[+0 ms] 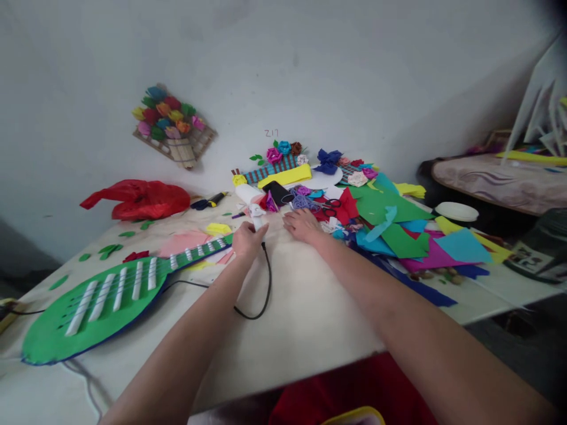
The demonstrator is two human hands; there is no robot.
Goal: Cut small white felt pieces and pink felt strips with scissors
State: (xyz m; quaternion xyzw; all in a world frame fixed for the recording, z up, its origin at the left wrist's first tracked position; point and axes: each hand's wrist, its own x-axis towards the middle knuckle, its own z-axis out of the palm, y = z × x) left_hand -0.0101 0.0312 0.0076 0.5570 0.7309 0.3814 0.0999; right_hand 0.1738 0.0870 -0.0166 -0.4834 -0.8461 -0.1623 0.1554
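My left hand (248,239) is closed around a white glue gun (257,216), its black cord (269,280) looping down onto the table. To the right of it, my right hand (301,224) rests on the tabletop with its fingers stretched out, holding nothing that I can see. Just beyond that hand are a tangle of purple yarn (305,202) and black-handled scissors (331,208). On the left lies a green pipa-shaped paper lute (106,301) with white rolled bars and thin strings. Its neck reaches close to my left hand.
Coloured paper sheets (385,203) cover the table's right side. A red plastic bag (144,199), a utility knife (216,199) and green paper leaves (108,251) lie at left. Paper flowers (283,152) stand by the wall. A dark jar (543,248) is at far right.
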